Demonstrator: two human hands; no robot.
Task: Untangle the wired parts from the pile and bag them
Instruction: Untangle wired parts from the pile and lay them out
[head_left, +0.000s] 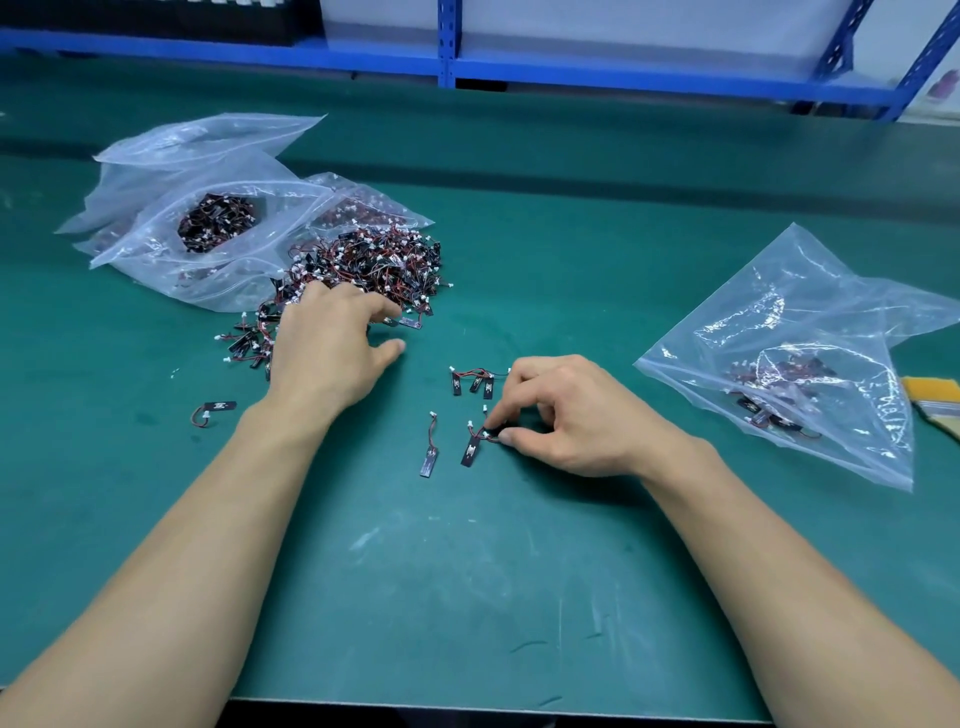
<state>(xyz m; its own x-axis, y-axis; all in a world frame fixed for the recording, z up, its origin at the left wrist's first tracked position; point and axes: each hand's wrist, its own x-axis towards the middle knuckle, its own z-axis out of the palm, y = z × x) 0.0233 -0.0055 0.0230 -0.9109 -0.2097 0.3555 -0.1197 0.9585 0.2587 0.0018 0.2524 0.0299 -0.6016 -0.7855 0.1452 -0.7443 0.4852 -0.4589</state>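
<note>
- The right hand has thumb and forefinger pinching the red wire of one wired part. Its other fingers are curled in loosely.
- That part's flat black strip lies just left of the fingertips, long axis roughly near-to-far, with the wire running right into the pinch.
- The half-filled bag sits off to the right, so I'd say the right hand is clearly the nearer one for dropping it in.
- The left hand is over the near edge of the pile, fingers bent down into it and thumb stuck out. Can't tell if it's got hold of anything.
- The pile is a bristly knot of thin red and black wires, tiny white plugs and matte black strips.
- The bags are crinkly clear plastic and floppy, and the green mat is scuffed.
- A single loose part and a little cluster of three lie on the mat between the hands.
</note>
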